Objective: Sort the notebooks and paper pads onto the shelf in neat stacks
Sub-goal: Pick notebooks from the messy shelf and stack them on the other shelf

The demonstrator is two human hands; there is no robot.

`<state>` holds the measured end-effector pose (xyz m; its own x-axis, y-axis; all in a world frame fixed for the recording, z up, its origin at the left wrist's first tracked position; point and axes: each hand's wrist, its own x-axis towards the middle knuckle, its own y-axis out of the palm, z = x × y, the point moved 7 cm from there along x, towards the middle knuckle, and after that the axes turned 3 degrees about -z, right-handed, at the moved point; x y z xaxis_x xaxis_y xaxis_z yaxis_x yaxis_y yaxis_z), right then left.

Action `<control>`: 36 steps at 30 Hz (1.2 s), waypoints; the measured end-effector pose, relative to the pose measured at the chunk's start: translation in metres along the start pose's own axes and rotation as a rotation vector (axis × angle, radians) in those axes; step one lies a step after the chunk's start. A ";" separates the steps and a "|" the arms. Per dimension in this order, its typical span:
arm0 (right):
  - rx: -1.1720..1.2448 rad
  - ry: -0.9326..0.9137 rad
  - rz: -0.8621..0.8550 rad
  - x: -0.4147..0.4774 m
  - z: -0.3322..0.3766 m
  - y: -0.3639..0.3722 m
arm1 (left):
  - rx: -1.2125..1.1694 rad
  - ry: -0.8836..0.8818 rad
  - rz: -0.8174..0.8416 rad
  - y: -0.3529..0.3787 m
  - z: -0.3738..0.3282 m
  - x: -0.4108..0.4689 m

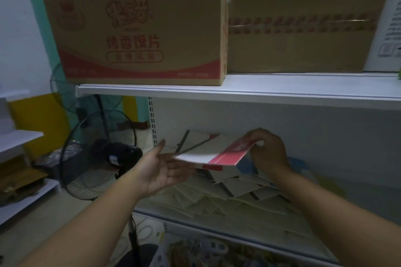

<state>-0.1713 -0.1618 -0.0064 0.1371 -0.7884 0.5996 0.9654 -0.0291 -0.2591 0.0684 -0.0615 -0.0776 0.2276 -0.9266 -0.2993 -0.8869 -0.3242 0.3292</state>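
A flat red-and-white paper pad [219,155] is held in the air between two hands, inside the bay of a white metal shelf unit. It is tilted, with its right end higher than its left. The right hand [269,151] grips the pad's red right end, fingers curled over the top edge. The left hand [160,167] is open and palm-up, thumb raised, with its straight fingers reaching under the pad's white left edge.

Below the pad, a loose pile of cream-coloured notebooks [230,198] lies fanned at mixed angles on the lower white shelf board [195,226]. Their corners point different ways and some come close to the board's front edge. More pads with dark spines lean behind the held one, against the back panel. A blue-edged sheet [246,166] shows just under the right hand.

The upper white shelf board [217,93] runs across well above the hands, leaving tall open room between its underside and the pile. On it stand a printed brown cardboard box with red lettering [138,32] and, touching its right side, a plain brown cardboard box with red-patterned tape [299,24]. The printed box slightly overhangs the front lip.

Left of the shelf's slotted upright, near the left forearm, stands a black wire-caged pedestal fan [97,154].
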 end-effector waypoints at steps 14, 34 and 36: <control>-0.417 -0.167 0.703 -0.013 -0.023 0.165 | 0.115 0.098 -0.334 -0.074 -0.023 0.005; -0.507 -0.226 0.497 -0.056 0.050 0.141 | 0.082 0.169 0.024 -0.056 -0.044 0.053; -0.675 0.021 0.288 -0.037 0.010 0.092 | 0.110 0.152 0.006 -0.047 -0.041 0.056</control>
<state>-0.0855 -0.1292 -0.0448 0.3541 -0.8333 0.4245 0.5442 -0.1855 -0.8182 0.1400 -0.1064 -0.0730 0.2733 -0.9492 -0.1561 -0.9250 -0.3039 0.2282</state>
